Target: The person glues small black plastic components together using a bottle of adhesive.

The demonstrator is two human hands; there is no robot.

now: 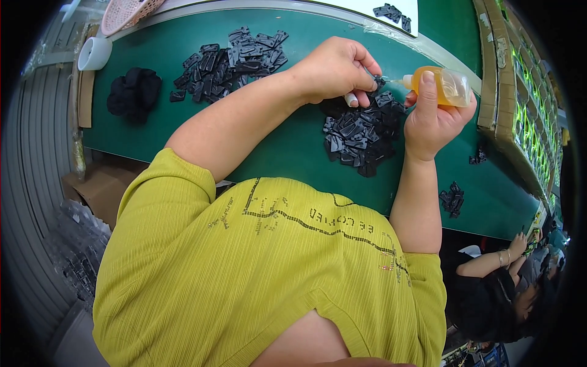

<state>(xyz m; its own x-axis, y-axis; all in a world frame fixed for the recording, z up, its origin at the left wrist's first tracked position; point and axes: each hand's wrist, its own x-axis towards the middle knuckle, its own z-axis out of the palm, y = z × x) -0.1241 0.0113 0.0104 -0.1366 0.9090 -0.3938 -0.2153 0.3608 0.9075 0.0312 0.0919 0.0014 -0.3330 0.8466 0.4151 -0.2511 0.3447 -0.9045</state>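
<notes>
My right hand point(431, 125) is wrapped round a clear squeeze bottle point(451, 87) of amber liquid, tilted on its side with its thin nozzle pointing left. The nozzle tip meets or almost meets a small black plastic part point(380, 81). That part is pinched between the thumb and fingers of my left hand point(339, 70). Something white, perhaps a wrap, shows on one left finger. Just below both hands lies a heap of similar black plastic parts point(354, 134) on the green tabletop point(263, 147).
Another heap of black parts point(229, 64) lies to the left, near a bundle of black cloth point(134, 95). A white roll point(95, 54) and a pink basket point(125, 15) stand at the far left. Cardboard point(498, 92) borders the right side. A co-worker's arm point(489, 264) shows at lower right.
</notes>
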